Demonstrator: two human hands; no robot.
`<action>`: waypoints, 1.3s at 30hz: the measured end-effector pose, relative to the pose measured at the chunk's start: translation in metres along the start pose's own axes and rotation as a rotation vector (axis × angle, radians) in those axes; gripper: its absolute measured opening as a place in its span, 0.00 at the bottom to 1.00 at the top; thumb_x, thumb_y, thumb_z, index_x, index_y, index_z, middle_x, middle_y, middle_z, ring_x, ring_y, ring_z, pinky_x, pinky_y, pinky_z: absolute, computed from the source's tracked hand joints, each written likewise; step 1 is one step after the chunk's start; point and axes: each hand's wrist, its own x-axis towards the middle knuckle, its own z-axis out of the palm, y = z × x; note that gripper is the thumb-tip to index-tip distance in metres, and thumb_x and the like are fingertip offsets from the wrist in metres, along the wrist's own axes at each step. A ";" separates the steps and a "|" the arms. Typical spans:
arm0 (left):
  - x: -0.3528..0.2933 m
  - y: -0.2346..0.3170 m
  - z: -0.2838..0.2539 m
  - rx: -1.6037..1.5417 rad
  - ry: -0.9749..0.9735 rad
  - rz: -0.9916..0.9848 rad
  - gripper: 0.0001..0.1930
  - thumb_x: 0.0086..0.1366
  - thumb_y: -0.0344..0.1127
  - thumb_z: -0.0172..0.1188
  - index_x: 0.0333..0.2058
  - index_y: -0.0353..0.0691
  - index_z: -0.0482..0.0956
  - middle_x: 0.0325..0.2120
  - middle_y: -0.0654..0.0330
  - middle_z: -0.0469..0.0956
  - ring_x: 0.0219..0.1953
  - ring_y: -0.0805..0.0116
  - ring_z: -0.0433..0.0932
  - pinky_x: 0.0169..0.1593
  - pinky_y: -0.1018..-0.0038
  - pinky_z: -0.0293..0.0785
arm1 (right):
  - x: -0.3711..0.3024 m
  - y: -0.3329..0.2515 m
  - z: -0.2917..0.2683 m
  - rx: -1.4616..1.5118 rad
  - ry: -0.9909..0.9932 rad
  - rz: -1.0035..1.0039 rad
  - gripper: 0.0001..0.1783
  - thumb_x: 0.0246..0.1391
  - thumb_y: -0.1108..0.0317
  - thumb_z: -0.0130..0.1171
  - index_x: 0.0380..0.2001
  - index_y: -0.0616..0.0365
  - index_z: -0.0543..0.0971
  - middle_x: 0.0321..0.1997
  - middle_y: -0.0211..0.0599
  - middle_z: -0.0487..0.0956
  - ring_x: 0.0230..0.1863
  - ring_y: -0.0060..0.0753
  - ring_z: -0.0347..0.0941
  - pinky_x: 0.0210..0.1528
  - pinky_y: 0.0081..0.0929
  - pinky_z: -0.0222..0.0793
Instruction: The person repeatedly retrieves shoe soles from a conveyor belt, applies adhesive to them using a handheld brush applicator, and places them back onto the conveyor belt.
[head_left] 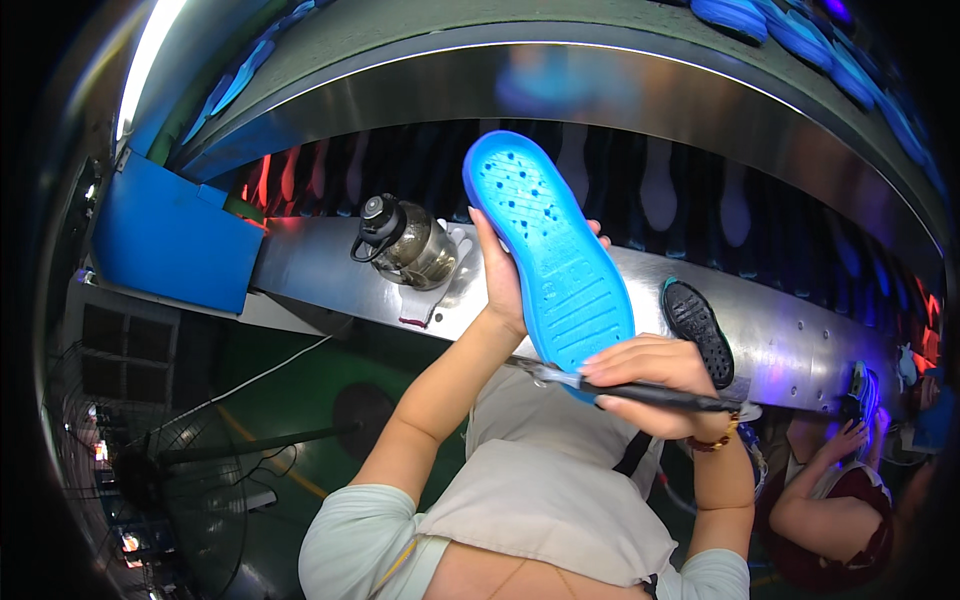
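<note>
A bright blue shoe sole with small dark holes in its upper end and ridges lower down is tilted up in front of me. My left hand grips it by its left edge, with fingertips showing past the right edge. In my right hand is a slim tool with a black handle and a pale, shiny front end. The tool lies across the sole's lower end, its tip just past the left edge. Whether the tip touches the sole I cannot tell. A beaded bracelet circles my right wrist.
On the metal ledge stand a dark-lidded water jug on a pale cloth and a black sole. Soles line the space behind; more blue soles lie on the upper belt. A fan is left; another person works right.
</note>
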 end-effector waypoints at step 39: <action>-0.003 0.019 0.053 -0.087 -0.148 0.125 0.23 0.62 0.47 0.44 0.47 0.35 0.69 0.42 0.51 0.74 0.42 0.59 0.74 0.48 0.65 0.70 | 0.017 -0.010 -0.027 0.027 0.256 -0.009 0.11 0.37 0.81 0.58 0.30 0.65 0.77 0.34 0.47 0.78 0.37 0.39 0.76 0.41 0.29 0.70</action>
